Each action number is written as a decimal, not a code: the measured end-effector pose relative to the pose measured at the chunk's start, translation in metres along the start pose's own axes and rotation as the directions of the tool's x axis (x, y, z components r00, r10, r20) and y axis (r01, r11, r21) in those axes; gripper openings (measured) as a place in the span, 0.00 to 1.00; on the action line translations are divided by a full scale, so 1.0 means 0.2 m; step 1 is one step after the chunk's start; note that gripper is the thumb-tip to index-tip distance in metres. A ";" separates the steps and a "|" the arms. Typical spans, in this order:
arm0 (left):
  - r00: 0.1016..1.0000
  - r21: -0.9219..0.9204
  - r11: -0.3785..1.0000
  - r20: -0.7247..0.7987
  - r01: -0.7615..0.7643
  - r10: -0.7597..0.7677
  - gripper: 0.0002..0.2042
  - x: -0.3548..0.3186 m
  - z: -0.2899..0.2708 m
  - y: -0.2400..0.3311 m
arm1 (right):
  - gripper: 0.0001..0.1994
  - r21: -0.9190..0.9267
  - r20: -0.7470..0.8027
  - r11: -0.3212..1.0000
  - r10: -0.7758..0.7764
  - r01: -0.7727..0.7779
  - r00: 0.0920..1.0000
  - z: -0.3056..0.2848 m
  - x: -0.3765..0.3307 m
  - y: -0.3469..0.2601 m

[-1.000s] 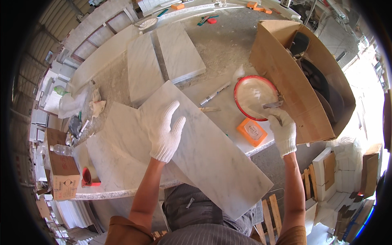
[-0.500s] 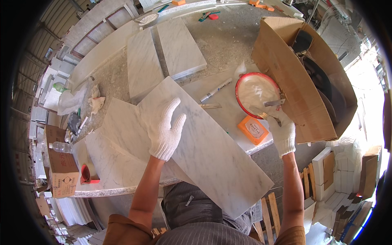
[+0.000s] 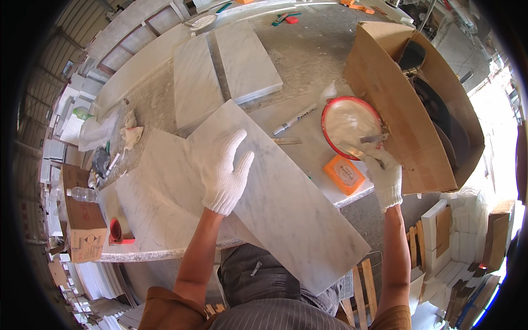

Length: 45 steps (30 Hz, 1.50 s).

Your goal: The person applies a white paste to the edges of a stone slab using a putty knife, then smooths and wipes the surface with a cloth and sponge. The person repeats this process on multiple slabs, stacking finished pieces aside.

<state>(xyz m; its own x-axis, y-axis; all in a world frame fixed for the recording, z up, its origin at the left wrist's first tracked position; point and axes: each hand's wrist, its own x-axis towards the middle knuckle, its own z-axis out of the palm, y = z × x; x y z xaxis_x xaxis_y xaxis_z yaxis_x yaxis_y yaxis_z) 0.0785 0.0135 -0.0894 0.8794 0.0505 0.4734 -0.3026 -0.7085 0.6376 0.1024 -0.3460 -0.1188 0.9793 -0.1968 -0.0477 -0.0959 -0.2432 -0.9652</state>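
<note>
My left hand (image 3: 225, 173), in a white knit glove, is over a long white-grey marble slab (image 3: 291, 203), its thumb and fingers apart and nothing in it. The slab lies slanted across other slabs, its near end out past the bench edge toward my lap. At the near rim of a red-rimmed round bowl (image 3: 347, 104) of whitish paste, my gloved right hand (image 3: 385, 175) is closed round a putty knife (image 3: 352, 150), its blade in the paste. The handle is hidden in the glove. A second flat metal blade (image 3: 374, 138) lies across the bowl's right side.
An orange hand pad (image 3: 344, 174) and a paint marker (image 3: 295, 120) lie near the bowl. A tall cardboard box (image 3: 404, 121) stands close on the right. Two marble slabs (image 3: 246, 58) lie farther back. At left are a carton (image 3: 85, 220), a plastic bottle (image 3: 82, 194) and a tape roll (image 3: 116, 230).
The whole view has shifted slightly. Both hands keep nearly the same places, the left over the slab and the right at the bowl with the putty knife.
</note>
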 end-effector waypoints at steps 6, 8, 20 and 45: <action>1.000 0.050 0.998 0.002 -0.028 0.028 0.21 0.02 -0.01 0.02 | 0.10 -0.148 -0.020 0.981 -0.129 0.124 0.991 0.00 0.01 0.04; 0.999 0.064 0.997 -0.004 -0.042 0.042 0.20 0.02 -0.02 0.02 | 0.10 -0.140 -0.002 0.983 -0.124 0.122 0.992 0.01 0.02 0.04; 1.000 0.036 0.999 0.006 -0.011 0.011 0.20 0.01 -0.01 0.01 | 0.08 0.041 0.004 0.999 0.008 -0.008 1.000 0.01 0.01 0.01; 0.999 0.043 0.998 -0.022 -0.043 0.044 0.20 0.02 -0.01 0.04 | 0.08 0.121 0.228 0.988 0.070 -0.099 0.971 0.20 -0.24 -0.30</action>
<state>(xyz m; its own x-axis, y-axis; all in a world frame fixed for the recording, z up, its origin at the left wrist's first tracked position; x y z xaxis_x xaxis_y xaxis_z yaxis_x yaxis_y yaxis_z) 0.0793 0.0097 -0.0801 0.8571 0.0349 0.5140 -0.3236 -0.7399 0.5898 0.0676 -0.2847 -0.0688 0.9850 0.0089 -0.1723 -0.1704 -0.1060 -0.9797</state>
